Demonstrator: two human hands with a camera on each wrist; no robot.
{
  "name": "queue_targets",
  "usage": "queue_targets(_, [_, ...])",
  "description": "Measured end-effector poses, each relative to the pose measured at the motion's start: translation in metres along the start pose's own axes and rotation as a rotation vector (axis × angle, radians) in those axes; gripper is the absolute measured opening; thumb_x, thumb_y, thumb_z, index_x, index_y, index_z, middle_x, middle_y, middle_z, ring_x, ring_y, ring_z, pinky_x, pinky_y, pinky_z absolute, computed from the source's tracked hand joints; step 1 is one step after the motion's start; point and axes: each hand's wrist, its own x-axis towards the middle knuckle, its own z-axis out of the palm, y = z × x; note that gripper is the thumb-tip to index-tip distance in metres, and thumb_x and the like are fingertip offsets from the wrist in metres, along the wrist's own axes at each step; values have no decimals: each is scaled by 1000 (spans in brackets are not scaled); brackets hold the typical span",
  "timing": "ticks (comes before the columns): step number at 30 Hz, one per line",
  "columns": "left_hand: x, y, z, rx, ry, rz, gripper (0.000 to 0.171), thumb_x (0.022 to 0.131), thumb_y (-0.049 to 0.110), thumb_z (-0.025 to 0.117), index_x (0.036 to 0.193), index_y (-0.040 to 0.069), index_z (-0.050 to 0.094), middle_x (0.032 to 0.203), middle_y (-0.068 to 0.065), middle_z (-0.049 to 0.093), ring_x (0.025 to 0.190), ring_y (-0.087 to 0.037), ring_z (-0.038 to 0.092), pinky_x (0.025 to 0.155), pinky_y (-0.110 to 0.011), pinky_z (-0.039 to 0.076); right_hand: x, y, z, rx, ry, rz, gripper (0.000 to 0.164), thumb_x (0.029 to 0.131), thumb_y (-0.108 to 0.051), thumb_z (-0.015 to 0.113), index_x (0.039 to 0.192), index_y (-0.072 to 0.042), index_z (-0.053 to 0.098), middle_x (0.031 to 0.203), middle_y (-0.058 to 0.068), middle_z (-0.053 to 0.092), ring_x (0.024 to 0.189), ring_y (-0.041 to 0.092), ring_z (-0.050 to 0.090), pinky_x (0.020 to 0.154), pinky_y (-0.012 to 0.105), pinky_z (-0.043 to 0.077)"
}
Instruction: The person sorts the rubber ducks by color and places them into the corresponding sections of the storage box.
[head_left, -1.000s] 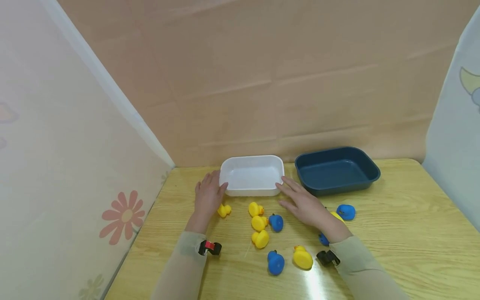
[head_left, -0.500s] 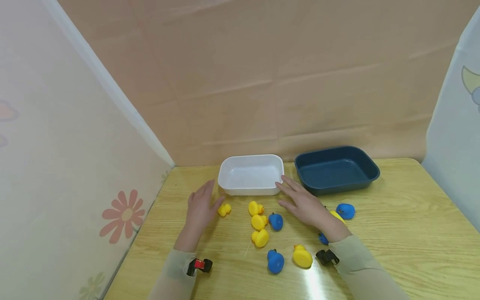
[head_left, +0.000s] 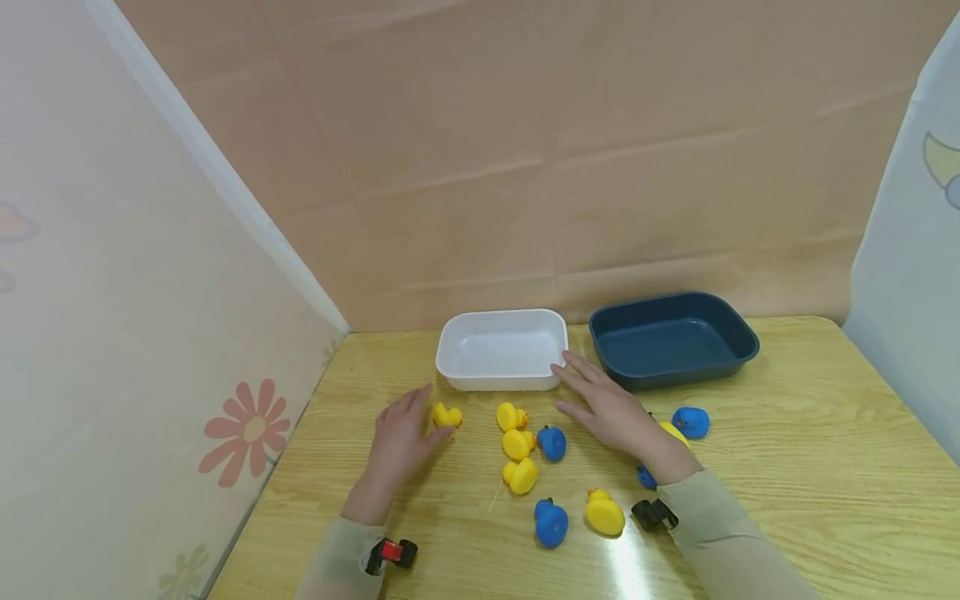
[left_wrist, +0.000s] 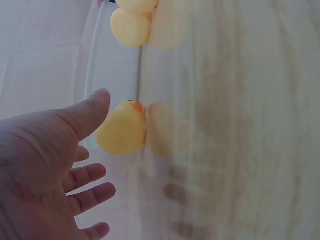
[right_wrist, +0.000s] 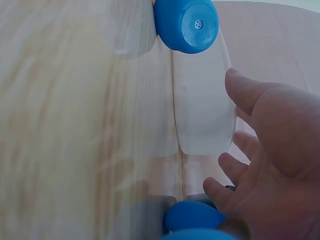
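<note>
My left hand reaches beside a small yellow rubber duck, thumb and fingers spread around it without gripping. In the left wrist view that duck stands just past the thumb tip. My right hand has its fingers extended, fingertips right at the near right corner of the white tray. Between the hands lie several yellow ducks and a blue rubber duck. The right wrist view shows a blue duck above the thumb and the white tray beyond.
A dark blue tray stands at the back right, beside the white one. Nearer the front lie another blue duck and a yellow duck. A blue duck sits right of the right hand; others are partly hidden under that forearm.
My left hand has left the white tray's left side and come back toward me, down beside the small yellow duck, which has turned slightly. The right hand has stayed in place.
</note>
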Motion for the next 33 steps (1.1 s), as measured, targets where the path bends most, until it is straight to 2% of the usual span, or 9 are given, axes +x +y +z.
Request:
queue_targets(5, [-3,-3,6,-12,-32,-2,82,95,38,91,158,-1,56,150,-25,64,136,-49,60,116,-72,41,0,0,0,1,-1,5,64,113,-33,67,170,-14,45,181,16,27,163,47,27,121,70,39])
queue_targets(11, [-6,-5,11,-10,-27,10,76,94,35,92,153,0,61,142,-23,68,128,-48,65,110,-70,46,-1,-1,0,6,-6,5,65,112,-32,69,170,-13,45,181,16,26,163,47,28,121,70,39])
queue_targets(33, [-5,-5,14,-19,-9,-6,64,95,28,91,148,4,67,136,-17,73,125,-43,67,112,-68,45,-1,-1,-1,6,-20,13,67,113,-34,67,171,-14,42,182,15,24,163,47,27,121,70,38])
